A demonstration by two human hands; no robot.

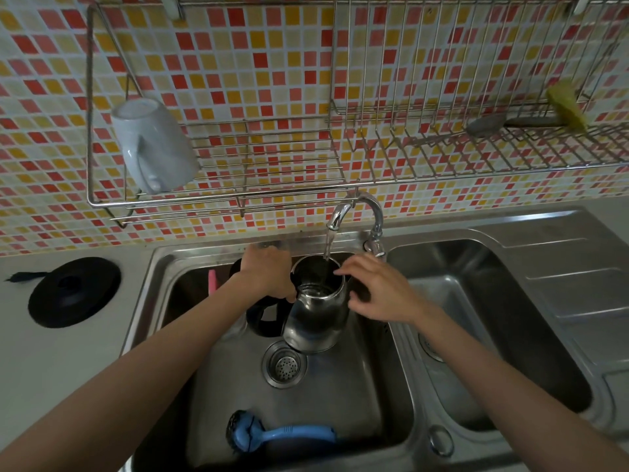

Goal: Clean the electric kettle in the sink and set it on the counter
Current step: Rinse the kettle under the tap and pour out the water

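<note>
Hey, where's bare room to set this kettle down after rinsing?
Free: the counter in front of the black kettle base, and the ribbed drainboard right of the right basin. Crowded: the left basin, with the kettle, left hand, right hand and blue dish brush.

Both my bare forearms reach in from the near corners and converge mid-scene. My left grip (pixel 269 275) is palm down, fingers curled round the kettle (pixel 318 321) at its handle. My right grip (pixel 377 292) is loose, fingers spread.

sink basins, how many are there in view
2: the left basin, which holds the kettle under the running tap, and the right basin beside it. None looks hidden.
</note>
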